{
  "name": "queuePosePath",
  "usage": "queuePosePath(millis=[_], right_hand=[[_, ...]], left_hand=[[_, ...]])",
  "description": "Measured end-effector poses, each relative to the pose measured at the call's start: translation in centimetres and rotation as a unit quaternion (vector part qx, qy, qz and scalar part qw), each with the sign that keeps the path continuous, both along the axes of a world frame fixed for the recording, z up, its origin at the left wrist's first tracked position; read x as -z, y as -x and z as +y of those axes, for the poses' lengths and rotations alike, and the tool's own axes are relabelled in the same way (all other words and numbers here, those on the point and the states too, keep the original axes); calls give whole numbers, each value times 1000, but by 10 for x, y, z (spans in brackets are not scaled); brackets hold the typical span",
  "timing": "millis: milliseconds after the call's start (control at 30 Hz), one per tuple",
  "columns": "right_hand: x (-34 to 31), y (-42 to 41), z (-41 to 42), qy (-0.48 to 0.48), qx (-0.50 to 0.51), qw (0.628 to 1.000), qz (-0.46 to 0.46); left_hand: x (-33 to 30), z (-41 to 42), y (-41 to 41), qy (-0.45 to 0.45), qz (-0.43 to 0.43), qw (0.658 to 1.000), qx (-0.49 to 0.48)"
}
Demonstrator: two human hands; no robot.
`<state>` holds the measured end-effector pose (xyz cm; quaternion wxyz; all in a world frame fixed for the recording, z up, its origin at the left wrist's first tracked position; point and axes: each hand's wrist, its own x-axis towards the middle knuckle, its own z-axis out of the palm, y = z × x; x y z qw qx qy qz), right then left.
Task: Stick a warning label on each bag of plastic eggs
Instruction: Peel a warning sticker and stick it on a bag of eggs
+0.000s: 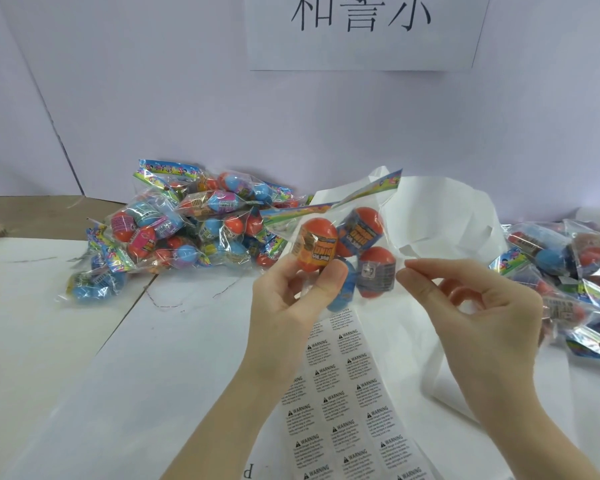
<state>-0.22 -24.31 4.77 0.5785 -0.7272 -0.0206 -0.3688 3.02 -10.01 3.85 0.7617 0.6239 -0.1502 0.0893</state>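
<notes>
1. One bag of plastic eggs (347,244) is held up over the table (84,341); four eggs visible inside, three orange, one blue.
2. Left hand (291,299) grips the bag's lower left, thumb on an orange egg.
3. Right hand (478,306) pinches the bag's clear right edge between thumb and forefinger.
4. One sheet of warning labels (347,403) lies beneath, three columns.
5. Two piles of bagged eggs: left pile (187,223), right pile (568,282).

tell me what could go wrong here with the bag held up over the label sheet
1. The left hand grips the clear plastic bag of orange and blue eggs through one egg only; it could swing or slip.
2. The right hand pinches just the bag's thin edge, so the film may wrinkle under a label.
3. The white sheet of warning labels lies loose below and might shift.
</notes>
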Motion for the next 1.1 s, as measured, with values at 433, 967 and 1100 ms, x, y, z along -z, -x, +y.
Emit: queuePosePath(millis=[433, 967, 1100], right_hand=[[3, -2, 1, 80, 20, 997, -6], [-2, -3, -4, -46, -78, 994, 67], [-3, -6, -6, -68, -118, 986, 96]], left_hand=[[3, -2, 1, 8, -8, 1000, 5], [3, -5, 2, 10, 5, 1000, 6], [3, -4, 2, 7, -16, 1000, 20]])
